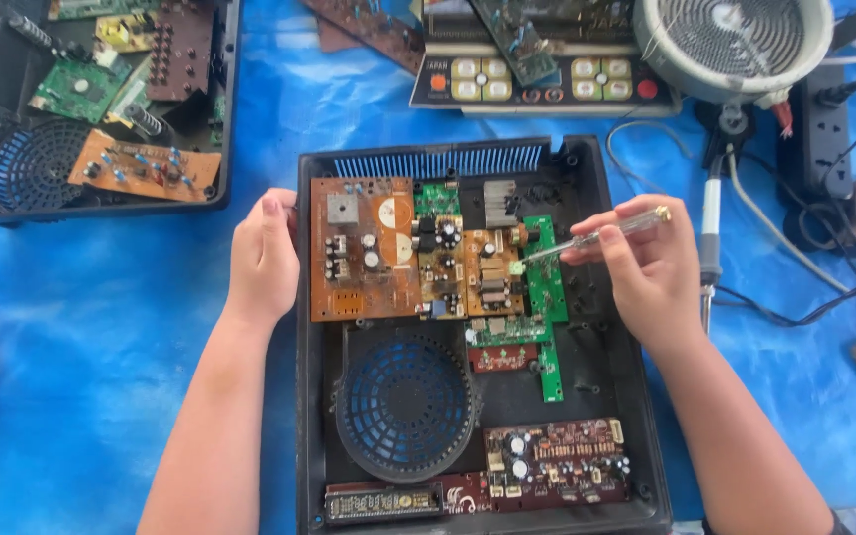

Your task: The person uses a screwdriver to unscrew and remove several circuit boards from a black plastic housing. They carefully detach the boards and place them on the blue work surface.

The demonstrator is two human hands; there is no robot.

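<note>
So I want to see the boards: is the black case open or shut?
Open: the black case has no cover, and its circuit boards and fan grille lie bare.
</note>
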